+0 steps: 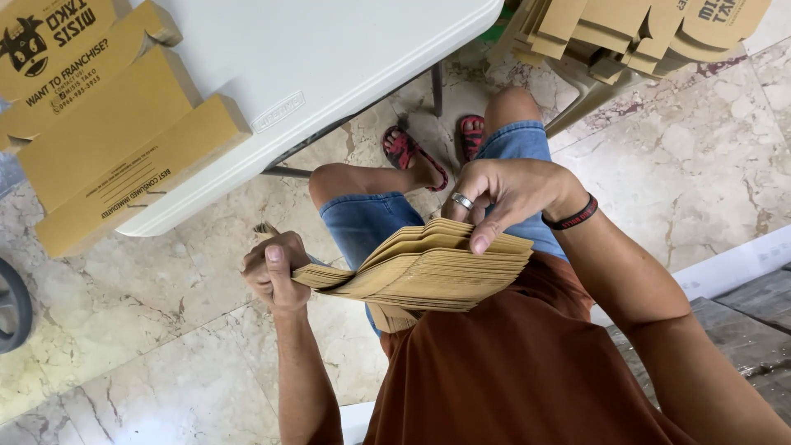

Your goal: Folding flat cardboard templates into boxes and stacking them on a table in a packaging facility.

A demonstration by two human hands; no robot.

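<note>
Gripping a stack of flat cardboard blanks (420, 272) between both hands, left hand (276, 272) clenched on one end, right hand (503, 198) pinching the top edge

Left grip (276, 272) clenched, right grip (503, 198) pinching.

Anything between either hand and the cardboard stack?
Nothing visible. The left hand grips the stack's left end; the right hand rests on its top right edge, thumb pressing the top sheets. Both are in direct contact.
</note>
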